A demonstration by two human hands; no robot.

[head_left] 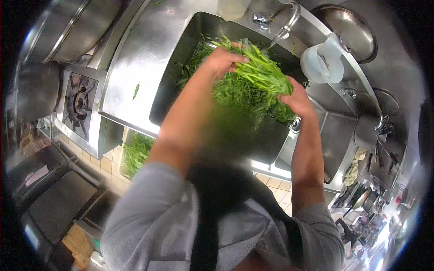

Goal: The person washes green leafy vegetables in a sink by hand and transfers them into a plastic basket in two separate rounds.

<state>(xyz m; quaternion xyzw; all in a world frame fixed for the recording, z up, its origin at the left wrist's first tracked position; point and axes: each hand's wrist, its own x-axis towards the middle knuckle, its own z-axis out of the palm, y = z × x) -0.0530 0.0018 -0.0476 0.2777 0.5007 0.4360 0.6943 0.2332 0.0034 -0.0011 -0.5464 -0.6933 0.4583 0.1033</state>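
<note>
A bundle of leafy greens is held up over the sink, its pale green stems running between my two hands. My left hand is closed round the bundle's left end. The right end is in the grip of my right hand. More loose greens lie in the sink beneath the bundle. The faucet stands at the sink's back edge, its spout close behind the bundle.
Left of the sink is a metal counter with leaf scraps, and beyond it a stove burner. A basket of greens is below the counter. A translucent container sits at right, near a second basin.
</note>
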